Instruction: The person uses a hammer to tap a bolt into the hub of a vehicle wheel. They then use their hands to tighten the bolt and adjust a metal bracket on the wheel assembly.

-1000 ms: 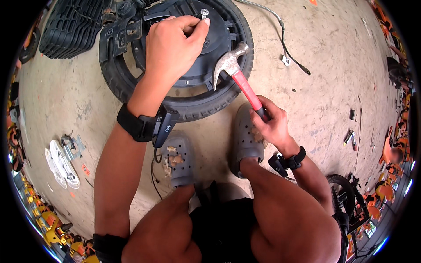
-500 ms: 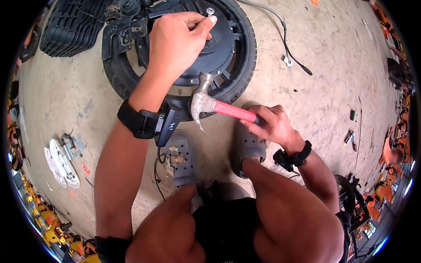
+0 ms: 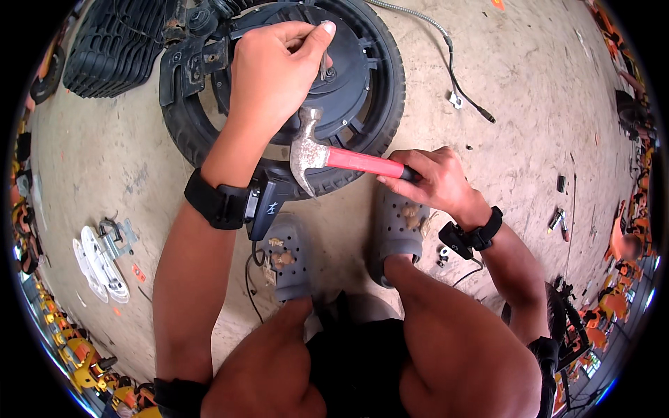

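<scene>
A black wheel (image 3: 391, 90) with a solid round hub cover (image 3: 352, 87) lies flat on the floor ahead of me. Over the hub, my left hand (image 3: 273, 73) is pinched on a slim metal rod (image 3: 323, 67), held close to the centre nut (image 3: 331, 72). Fingers hide most of the rod, so its exact kind and whether it touches the nut cannot be told. My right hand (image 3: 437, 180) is wrapped round the black grip of a claw hammer (image 3: 359, 161) with a red handle. Its steel head hangs over the near side of the wheel, claw pointing toward me.
A bracket (image 3: 182, 66) joins the wheel at its left, beside a black ribbed part (image 3: 115, 49). A cable (image 3: 453, 59) lies at the far right. White curved parts (image 3: 101, 268) rest on the left floor. My grey clogs (image 3: 287, 261) stand near the tyre.
The hammer and my right hand have shifted left and slightly up. My left hand has moved a little left, and the rod's round top no longer shows above the fingers.
</scene>
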Demonstrator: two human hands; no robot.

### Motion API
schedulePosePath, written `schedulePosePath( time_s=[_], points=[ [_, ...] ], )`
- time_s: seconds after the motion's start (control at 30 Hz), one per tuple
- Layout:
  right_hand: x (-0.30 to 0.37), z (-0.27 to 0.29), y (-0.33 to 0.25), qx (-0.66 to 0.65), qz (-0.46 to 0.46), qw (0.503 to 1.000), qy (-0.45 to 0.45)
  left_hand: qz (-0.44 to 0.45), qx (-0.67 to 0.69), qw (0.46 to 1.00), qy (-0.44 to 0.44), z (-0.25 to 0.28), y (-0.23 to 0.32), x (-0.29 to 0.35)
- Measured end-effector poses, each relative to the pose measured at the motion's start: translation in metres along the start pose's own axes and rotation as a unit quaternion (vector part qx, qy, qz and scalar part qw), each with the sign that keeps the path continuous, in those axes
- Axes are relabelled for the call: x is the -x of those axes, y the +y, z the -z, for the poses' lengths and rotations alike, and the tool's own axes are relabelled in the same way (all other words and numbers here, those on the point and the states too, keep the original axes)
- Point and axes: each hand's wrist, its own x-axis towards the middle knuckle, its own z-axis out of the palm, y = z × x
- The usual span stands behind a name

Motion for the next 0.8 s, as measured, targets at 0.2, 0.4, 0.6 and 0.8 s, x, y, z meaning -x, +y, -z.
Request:
schedulePosePath(
  time_s=[0.2, 0.4, 0.6, 0.8],
  points=[
    [0.009, -0.001, -0.004, -0.04, -0.048, 0.998, 0.019, 0.007, 0.008, 1.0, -0.022, 0.003, -0.001, 0.005],
    [0.018, -0.009, -0.004, -0.058, -0.066, 0.996, 0.029, -0.026, 0.069, 0.997, -0.023, 0.004, -0.006, 0.004],
    [0.014, -0.02, -0.006, -0.058, -0.046, 0.996, 0.042, -0.037, 0.144, 0.988, -0.04, 0.007, -0.005, 0.005],
    [0.017, -0.022, -0.009, -0.071, -0.075, 0.994, 0.034, -0.094, 0.109, 0.986, -0.086, 0.006, -0.021, 0.001]
  ],
)
